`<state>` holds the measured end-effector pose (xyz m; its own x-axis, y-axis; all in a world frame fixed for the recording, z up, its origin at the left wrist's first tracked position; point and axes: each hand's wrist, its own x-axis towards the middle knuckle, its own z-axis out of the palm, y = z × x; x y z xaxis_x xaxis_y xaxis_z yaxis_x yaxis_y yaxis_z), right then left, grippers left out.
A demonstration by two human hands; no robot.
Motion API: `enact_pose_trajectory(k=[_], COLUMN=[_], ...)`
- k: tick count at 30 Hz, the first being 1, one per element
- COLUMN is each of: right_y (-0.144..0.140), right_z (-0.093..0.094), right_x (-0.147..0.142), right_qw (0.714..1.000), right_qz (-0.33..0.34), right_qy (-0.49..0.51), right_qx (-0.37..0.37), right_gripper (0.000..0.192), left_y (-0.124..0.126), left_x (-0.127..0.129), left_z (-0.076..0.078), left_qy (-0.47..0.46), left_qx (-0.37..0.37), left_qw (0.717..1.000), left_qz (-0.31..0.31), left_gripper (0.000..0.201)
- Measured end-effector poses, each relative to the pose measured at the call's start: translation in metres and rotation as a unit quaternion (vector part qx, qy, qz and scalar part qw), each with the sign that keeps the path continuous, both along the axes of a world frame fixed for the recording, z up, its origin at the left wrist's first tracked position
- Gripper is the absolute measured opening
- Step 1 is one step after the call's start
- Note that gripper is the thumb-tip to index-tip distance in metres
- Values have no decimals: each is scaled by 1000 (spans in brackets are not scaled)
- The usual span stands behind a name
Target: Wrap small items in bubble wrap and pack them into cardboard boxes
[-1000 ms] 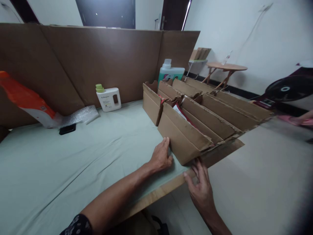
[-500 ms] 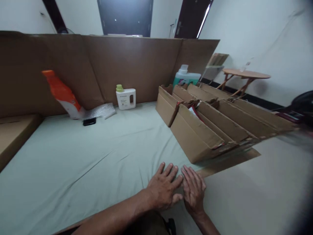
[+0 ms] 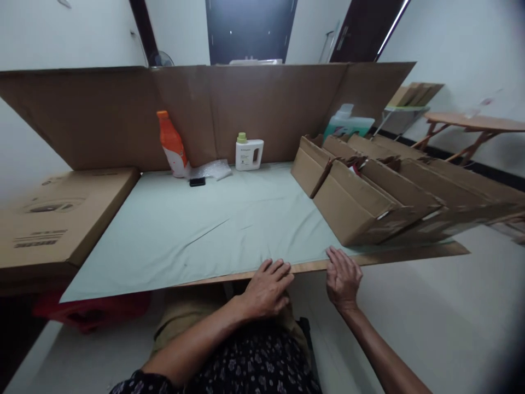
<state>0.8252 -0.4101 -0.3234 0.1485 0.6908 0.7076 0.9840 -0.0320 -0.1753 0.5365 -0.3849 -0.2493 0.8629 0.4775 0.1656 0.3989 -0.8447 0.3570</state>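
Observation:
My left hand point(image 3: 267, 289) rests on the front edge of the table, its fingers laid over the pale green cloth point(image 3: 229, 235) and nothing in it. To its right, my right hand point(image 3: 343, 278) touches the same edge with fingers stretched forward, also holding nothing. Just beyond the right hand stands the nearest cardboard box point(image 3: 353, 210) of a group. At the back of the cloth are a white jug with a green cap point(image 3: 248, 154), an orange and white bottle point(image 3: 173, 146), bubble wrap point(image 3: 217, 169) and a small black object point(image 3: 197, 181).
A brown cardboard screen point(image 3: 266, 104) runs along the back. On the left lies a large flat carton point(image 3: 53, 219). A teal jug point(image 3: 348, 125) stands behind the open boxes at right. Something red point(image 3: 94, 311) shows under the table's left side.
My hands have moved apart, and the right one sits farther right at the table edge. The view has swung left and lower, showing the left carton and my lap.

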Motion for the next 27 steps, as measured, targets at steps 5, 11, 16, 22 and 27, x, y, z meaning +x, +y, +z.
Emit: enact_pose_trajectory(k=[5,11,16,22,27], right_y=[0,2,0,-3,-21], right_z=[2,-1,-2,0,59], right_x=[-1,0,5,4,2], right_qw=[1000,999,999,999,991], right_qz=[2,5,17,30,129], right_qy=[-16,-9,-3,-20,12], right_qx=[9,34,29,38,-43], right_gripper=[45,45,45,42,30], left_y=[-13,-8,44,127,133], left_x=[-10,-19,-41,-57,-61], left_z=[-11,16,40,43,8], left_qy=[-23,-74,-142,-6,59], left_qx=[6,-109,-120,-25,33], left_qw=[999,991,973,951,950], left_qz=[28,20,135,308,306], left_gripper=[58,55,47,56,51])
